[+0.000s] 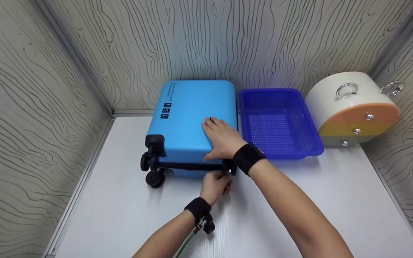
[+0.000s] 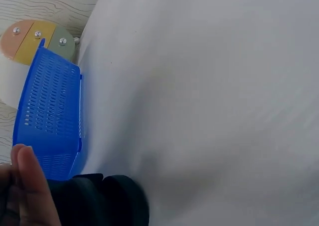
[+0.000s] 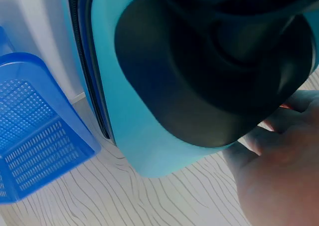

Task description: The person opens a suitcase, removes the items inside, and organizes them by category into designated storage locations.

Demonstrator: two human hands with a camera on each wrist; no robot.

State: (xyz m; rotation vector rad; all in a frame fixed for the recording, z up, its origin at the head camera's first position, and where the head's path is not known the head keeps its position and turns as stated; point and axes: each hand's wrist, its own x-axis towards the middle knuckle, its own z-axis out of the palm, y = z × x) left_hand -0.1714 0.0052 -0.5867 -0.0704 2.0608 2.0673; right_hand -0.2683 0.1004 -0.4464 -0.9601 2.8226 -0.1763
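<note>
Case, blue, lies on the counter, broad face up, wheeled end toward the person. Laid this way it probably rests steadily and brings the end seam within easy reach. Twin wheels jut from the left corner under a black corner guard; white-on-black print runs along the upper shell.

Right hand rests on top near the front right corner, fingers spread and nearly straight, gripping nothing. Likely purpose: pressing down so the case stays put while the other hand works below.

Left hand is low at the same corner, fingers bent in by the wheel fitting there. Whether they pinch anything, or what, I cannot tell: the fitting hides the tips in the head view, and the left wrist view shows only part of the hand beside a dark wheel.

Basket, blue-purple mesh, sits mouth up just right of the case, seemingly set aside to leave the counter's front for the arms. Beyond it, a cream round box with orange, yellow and green bands stands near the right wall, clear handles outward; contact with the basket is unclear. Wood-grain walls enclose everything.
</note>
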